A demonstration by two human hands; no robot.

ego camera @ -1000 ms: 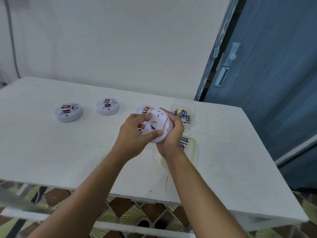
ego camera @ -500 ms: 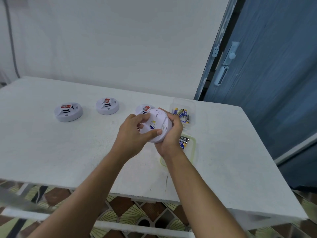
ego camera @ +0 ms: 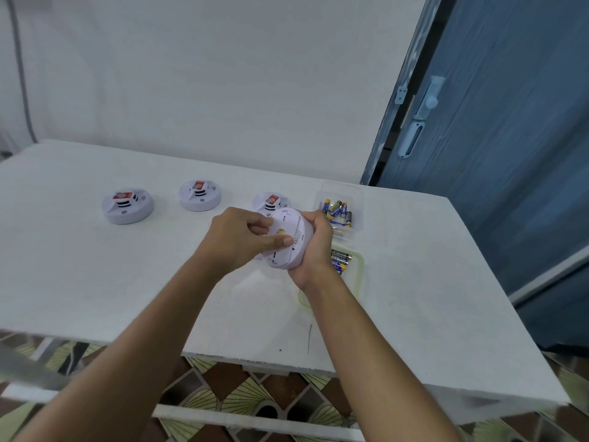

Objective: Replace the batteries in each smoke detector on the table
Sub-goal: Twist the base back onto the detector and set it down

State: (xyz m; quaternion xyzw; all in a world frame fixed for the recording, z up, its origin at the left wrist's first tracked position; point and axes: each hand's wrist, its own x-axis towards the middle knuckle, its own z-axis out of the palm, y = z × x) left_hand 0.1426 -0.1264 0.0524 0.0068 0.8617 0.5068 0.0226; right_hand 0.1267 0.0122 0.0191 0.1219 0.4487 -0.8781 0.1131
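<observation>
While both hands hold it above the table (ego camera: 95,282), a white smoke detector (ego camera: 291,240) tilts on edge.
The left hand (ego camera: 237,237) has a curled grip on its flat face; the right hand (ego camera: 317,250) clasps its rim. Three more detectors (ego camera: 199,196) line the far side and two battery containers (ego camera: 357,199) sit just right, with broad table surface reaching left and to the near edge.

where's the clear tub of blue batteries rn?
Head view, right of centre, near the far edge of the white table: the clear plastic tub of blue batteries sits just behind the right hand, beside the rightmost resting white smoke detector.
</observation>
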